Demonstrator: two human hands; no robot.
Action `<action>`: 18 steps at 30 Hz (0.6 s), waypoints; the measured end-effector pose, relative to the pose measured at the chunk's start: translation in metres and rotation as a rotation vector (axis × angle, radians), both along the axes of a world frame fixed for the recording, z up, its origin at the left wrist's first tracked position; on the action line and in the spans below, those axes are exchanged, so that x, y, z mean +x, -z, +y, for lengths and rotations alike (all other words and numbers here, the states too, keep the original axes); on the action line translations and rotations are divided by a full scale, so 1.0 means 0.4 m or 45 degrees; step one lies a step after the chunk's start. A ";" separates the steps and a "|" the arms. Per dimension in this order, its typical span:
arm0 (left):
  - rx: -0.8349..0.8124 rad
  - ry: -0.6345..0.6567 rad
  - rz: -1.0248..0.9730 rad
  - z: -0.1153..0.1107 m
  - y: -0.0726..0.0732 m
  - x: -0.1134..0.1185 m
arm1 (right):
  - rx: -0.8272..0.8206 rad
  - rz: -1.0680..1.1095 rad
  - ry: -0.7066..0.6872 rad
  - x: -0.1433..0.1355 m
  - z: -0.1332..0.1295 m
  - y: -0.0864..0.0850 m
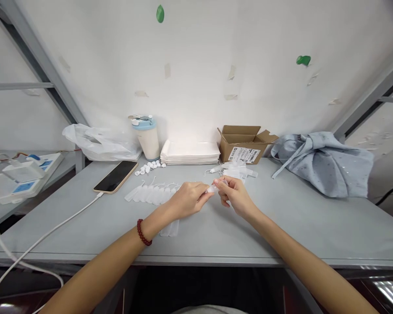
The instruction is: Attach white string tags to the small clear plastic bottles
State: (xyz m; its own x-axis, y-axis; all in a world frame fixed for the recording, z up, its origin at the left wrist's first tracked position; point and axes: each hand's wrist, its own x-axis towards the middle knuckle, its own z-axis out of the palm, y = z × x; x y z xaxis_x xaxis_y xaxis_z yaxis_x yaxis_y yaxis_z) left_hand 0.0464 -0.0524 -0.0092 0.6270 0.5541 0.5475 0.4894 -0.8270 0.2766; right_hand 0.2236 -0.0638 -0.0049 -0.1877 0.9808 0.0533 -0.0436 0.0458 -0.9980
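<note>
Over the middle of the grey table, my left hand (190, 199) and my right hand (233, 195) meet, fingertips pinched on a small translucent white piece (211, 189). The fingers partly cover it, so its shape is unclear. Left of my left hand lies a row of translucent pieces with thin white strings (150, 194). More clear pieces (170, 228) lie below my left forearm. Behind my right hand is a loose pile of similar translucent pieces (237, 169). Small white caps (149, 167) are heaped near the cup.
Along the back stand a plastic bag (106, 141), a blue-lidded cup (148, 141), a white stack (190, 152), an open cardboard box (244, 146) and a grey-blue cloth bag (327, 163). A phone (115, 176) with a white cable (57, 226) lies left.
</note>
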 end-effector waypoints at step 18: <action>-0.199 -0.910 0.280 0.173 -0.013 -0.189 | 0.369 -0.352 0.397 0.045 0.037 0.004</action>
State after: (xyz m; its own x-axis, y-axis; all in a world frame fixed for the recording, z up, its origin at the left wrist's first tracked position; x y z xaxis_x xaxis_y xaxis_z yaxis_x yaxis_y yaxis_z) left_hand -0.0291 0.0168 -0.0040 0.1720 0.9269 0.3336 0.9483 -0.2475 0.1985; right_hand 0.2417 -0.0488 -0.0064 0.0663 0.9447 0.3212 0.2805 0.2912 -0.9146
